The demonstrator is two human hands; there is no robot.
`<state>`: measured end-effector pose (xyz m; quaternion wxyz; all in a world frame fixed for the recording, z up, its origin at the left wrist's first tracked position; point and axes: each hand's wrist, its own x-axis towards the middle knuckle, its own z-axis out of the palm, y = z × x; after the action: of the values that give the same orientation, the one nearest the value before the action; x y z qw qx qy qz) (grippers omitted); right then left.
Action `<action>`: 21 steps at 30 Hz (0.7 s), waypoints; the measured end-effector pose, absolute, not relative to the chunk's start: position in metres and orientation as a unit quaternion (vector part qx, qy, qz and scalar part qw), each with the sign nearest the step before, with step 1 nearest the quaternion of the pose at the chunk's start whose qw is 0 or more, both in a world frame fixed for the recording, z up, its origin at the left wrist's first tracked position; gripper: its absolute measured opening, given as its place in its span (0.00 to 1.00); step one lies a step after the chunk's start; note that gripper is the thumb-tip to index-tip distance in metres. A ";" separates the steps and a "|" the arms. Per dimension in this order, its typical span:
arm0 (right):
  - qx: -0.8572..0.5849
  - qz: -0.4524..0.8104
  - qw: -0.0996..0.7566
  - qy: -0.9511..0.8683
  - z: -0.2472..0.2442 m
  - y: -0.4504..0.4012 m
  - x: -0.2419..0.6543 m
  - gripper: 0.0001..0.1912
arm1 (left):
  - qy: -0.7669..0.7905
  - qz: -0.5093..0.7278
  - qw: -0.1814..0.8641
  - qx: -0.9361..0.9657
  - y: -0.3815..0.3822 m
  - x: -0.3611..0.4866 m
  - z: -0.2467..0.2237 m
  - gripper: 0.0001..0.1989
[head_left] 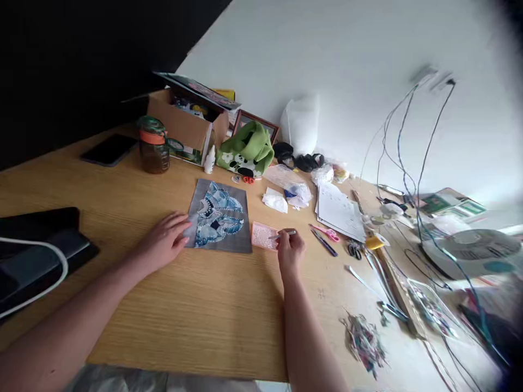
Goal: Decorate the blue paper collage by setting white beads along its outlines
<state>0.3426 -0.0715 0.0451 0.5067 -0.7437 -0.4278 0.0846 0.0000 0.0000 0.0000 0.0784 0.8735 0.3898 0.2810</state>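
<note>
A grey sheet of fabric (247, 244) lies flat on the wooden table, bearing a blue butterfly-like wing design (220, 228) edged with small white dots. My left hand (165, 239) rests at the sheet's left edge, fingers stretched out and holding nothing. Just right of the sheet is a small pink tray (261, 235) with fine whitish bits in it. My right hand (291, 251) pinches a slim, pale pen-like tool (281, 234), its tip pointing left over the tray's right edge. The tool's exact kind is too small to make out.
Pink scissors (327, 232), a dark pen-like tool (324, 243) and papers (339, 211) lie on the right. A thread clump (365, 340) is near the front. Behind are a jar (153, 152), a cardboard box (180, 125), a white bottle (210, 160) and a green bag (247, 147).
</note>
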 end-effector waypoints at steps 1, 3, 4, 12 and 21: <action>-0.745 0.081 0.501 -0.433 0.046 -0.072 0.341 0.13 | 0.390 0.279 0.081 0.874 0.000 -0.001 -0.001 0.25; -0.749 0.071 0.488 -0.443 0.047 -0.073 0.338 0.13 | 0.390 0.276 0.085 0.874 0.001 -0.002 -0.003 0.25; -0.750 0.066 0.481 -0.449 0.047 -0.073 0.337 0.13 | 0.390 0.275 0.086 0.874 0.002 -0.003 -0.004 0.25; -0.756 0.043 0.440 -0.482 0.046 -0.074 0.333 0.13 | 0.397 0.267 0.087 0.873 0.001 -0.002 -0.003 0.25; -0.761 0.047 0.428 -0.485 0.045 -0.074 0.331 0.13 | 0.403 0.262 0.101 0.871 0.001 -0.002 -0.002 0.26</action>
<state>0.3309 -0.0736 0.0449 0.4276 -0.7615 -0.4849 0.0469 -0.0016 0.0008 -0.0024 0.1012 0.8707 0.4034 0.2625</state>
